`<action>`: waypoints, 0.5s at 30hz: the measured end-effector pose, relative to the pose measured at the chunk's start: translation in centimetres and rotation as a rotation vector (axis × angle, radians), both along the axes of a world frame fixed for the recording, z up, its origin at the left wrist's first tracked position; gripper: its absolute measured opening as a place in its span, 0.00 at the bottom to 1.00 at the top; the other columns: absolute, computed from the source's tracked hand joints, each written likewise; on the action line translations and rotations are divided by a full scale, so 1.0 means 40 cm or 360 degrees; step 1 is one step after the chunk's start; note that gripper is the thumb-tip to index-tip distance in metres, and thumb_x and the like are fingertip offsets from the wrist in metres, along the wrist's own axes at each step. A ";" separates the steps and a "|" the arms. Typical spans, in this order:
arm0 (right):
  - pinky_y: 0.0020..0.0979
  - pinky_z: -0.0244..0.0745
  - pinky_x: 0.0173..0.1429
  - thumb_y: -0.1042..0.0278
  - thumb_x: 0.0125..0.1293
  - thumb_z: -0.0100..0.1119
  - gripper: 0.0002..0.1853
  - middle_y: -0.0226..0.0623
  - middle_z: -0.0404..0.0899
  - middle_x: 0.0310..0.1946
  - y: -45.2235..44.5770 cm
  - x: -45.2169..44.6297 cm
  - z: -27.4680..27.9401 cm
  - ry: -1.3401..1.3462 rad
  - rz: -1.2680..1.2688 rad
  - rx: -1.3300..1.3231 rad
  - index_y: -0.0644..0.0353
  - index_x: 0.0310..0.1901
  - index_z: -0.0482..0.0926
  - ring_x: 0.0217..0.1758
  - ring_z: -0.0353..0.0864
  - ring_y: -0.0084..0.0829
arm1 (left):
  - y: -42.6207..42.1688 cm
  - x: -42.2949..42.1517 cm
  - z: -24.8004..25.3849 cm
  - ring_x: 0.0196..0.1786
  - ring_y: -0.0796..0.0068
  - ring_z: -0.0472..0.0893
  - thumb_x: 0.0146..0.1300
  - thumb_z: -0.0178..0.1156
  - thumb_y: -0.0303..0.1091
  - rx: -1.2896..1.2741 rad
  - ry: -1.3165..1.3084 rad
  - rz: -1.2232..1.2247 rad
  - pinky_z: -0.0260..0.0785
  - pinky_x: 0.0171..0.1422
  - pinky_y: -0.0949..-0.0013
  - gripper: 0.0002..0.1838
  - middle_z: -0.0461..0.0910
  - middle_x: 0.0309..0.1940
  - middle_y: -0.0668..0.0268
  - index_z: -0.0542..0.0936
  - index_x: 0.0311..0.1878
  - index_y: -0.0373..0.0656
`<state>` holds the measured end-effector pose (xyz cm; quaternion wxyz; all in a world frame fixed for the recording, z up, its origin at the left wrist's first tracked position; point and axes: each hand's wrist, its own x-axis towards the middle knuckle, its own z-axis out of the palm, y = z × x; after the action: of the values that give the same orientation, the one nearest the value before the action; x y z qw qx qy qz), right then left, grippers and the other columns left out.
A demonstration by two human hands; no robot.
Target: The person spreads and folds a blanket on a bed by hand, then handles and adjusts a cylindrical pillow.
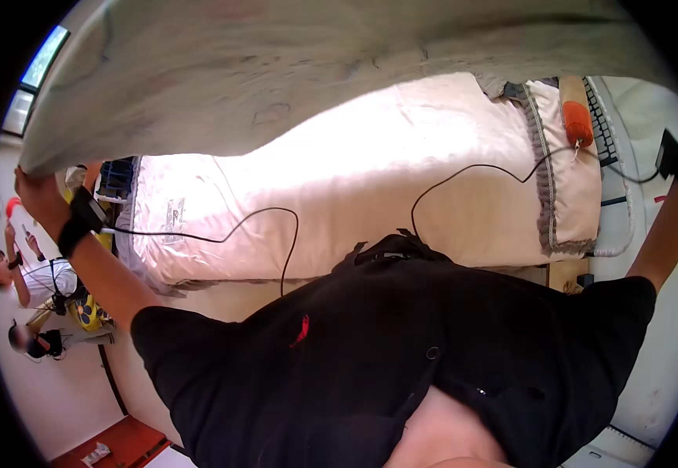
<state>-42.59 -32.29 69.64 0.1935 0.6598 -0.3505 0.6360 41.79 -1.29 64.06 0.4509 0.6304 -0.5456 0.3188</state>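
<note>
A large pale cloth sheet [198,86] with faint line marks spreads across the top of the head view, raised above the bed. My left hand [40,193] is closed on its lower left corner. My right arm is lifted at the right side, but the hand itself lies past the dark edge of the view, so its hold is hidden. Below the cloth is a bed with a pink-white bedspread [339,226] edged in grey ruffle. Both wrists carry a black strap with a small device, and thin black cables run from these to my body.
An orange-ended bolster [577,123] lies by the white metal bed rail [629,210] at the right. Two people stand at the left, one in a white shirt [49,282] with arms raised. A reddish-brown table [116,444] is at the lower left.
</note>
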 end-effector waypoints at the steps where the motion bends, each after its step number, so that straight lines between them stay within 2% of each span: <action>1: 0.32 0.70 0.44 0.66 0.58 0.52 0.16 0.42 0.70 0.44 0.014 -0.032 -0.054 -0.0250 0.0144 0.0277 0.66 0.46 0.70 0.43 0.71 0.32 | 0.016 -0.032 -0.049 0.44 0.65 0.74 0.60 0.49 0.29 -0.0090 0.0297 -0.0213 0.65 0.52 0.67 0.13 0.73 0.43 0.53 0.69 0.47 0.33; 3: 0.30 0.70 0.45 0.65 0.58 0.53 0.16 0.38 0.71 0.42 0.049 -0.087 -0.171 -0.0755 0.0405 0.0693 0.64 0.45 0.71 0.43 0.72 0.29 | 0.050 -0.008 -0.173 0.47 0.65 0.73 0.63 0.49 0.35 -0.0578 0.1379 -0.0507 0.64 0.53 0.66 0.13 0.72 0.44 0.56 0.68 0.46 0.35; 4: 0.29 0.69 0.45 0.65 0.58 0.54 0.15 0.36 0.72 0.42 0.069 -0.113 -0.243 -0.0990 0.0494 0.0840 0.64 0.45 0.71 0.43 0.72 0.28 | 0.087 0.057 -0.290 0.48 0.66 0.72 0.64 0.47 0.38 -0.0487 0.1229 -0.0563 0.63 0.55 0.65 0.12 0.72 0.44 0.58 0.69 0.44 0.38; 6: 0.26 0.69 0.46 0.64 0.58 0.56 0.15 0.33 0.73 0.40 0.127 -0.157 -0.411 -0.1405 0.0553 0.1091 0.62 0.45 0.72 0.43 0.72 0.26 | 0.135 -0.114 -0.418 0.48 0.70 0.71 0.64 0.47 0.35 -0.0525 0.1762 -0.0764 0.62 0.56 0.65 0.10 0.73 0.42 0.60 0.69 0.41 0.39; 7: 0.27 0.68 0.47 0.64 0.59 0.56 0.15 0.33 0.74 0.40 0.150 -0.201 -0.523 -0.1443 0.0480 0.1200 0.62 0.45 0.72 0.44 0.72 0.26 | 0.175 -0.128 -0.530 0.45 0.72 0.72 0.63 0.49 0.34 -0.0450 0.1740 -0.0621 0.62 0.53 0.68 0.08 0.73 0.40 0.63 0.69 0.40 0.39; 8: 0.26 0.68 0.47 0.63 0.59 0.56 0.15 0.33 0.74 0.40 0.206 -0.205 -0.618 -0.1458 0.0432 0.1352 0.62 0.45 0.72 0.43 0.72 0.26 | 0.219 -0.168 -0.635 0.43 0.74 0.71 0.61 0.50 0.33 -0.0428 0.1997 -0.0660 0.62 0.52 0.70 0.06 0.73 0.38 0.66 0.70 0.38 0.41; 9: 0.25 0.67 0.47 0.63 0.59 0.56 0.15 0.32 0.74 0.41 0.257 -0.212 -0.714 -0.1354 0.0396 0.1429 0.61 0.45 0.73 0.43 0.72 0.25 | 0.255 -0.210 -0.731 0.40 0.75 0.72 0.60 0.51 0.32 -0.0296 0.2069 -0.0643 0.63 0.48 0.71 0.05 0.73 0.35 0.68 0.71 0.37 0.43; 10: 0.23 0.67 0.43 0.61 0.59 0.56 0.14 0.30 0.74 0.40 0.317 -0.206 -0.798 -0.1582 0.0389 0.1599 0.59 0.44 0.73 0.41 0.71 0.23 | 0.300 -0.247 -0.821 0.38 0.76 0.72 0.60 0.52 0.33 -0.0229 0.2398 -0.0529 0.65 0.42 0.72 0.05 0.73 0.33 0.70 0.70 0.36 0.44; 11: 0.21 0.65 0.34 0.59 0.58 0.57 0.14 0.27 0.74 0.36 0.374 -0.209 -0.873 -0.1733 0.0307 0.1770 0.56 0.43 0.74 0.34 0.70 0.19 | 0.340 -0.308 -0.904 0.35 0.77 0.72 0.59 0.53 0.34 -0.0312 0.2621 -0.0430 0.66 0.36 0.71 0.05 0.73 0.32 0.71 0.70 0.36 0.46; 13: 0.20 0.58 0.24 0.58 0.57 0.58 0.13 0.23 0.73 0.30 0.486 -0.265 -1.026 -0.1741 0.0180 0.2025 0.54 0.41 0.74 0.25 0.65 0.16 | 0.435 -0.383 -1.052 0.38 0.78 0.72 0.60 0.53 0.36 -0.0406 0.3155 -0.0187 0.66 0.37 0.66 0.05 0.74 0.33 0.73 0.70 0.38 0.50; 15: 0.20 0.53 0.20 0.59 0.58 0.57 0.11 0.22 0.70 0.24 0.582 -0.257 -1.130 -0.1869 0.0027 0.2003 0.53 0.39 0.74 0.20 0.60 0.15 | 0.533 -0.431 -1.171 0.40 0.78 0.71 0.59 0.53 0.36 -0.0458 0.3355 -0.0063 0.66 0.38 0.66 0.05 0.75 0.34 0.74 0.71 0.38 0.50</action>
<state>-52.85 -9.03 24.44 -0.4256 0.2110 -0.6762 0.5631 24.55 20.03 17.20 0.7711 0.5199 0.1531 -0.3341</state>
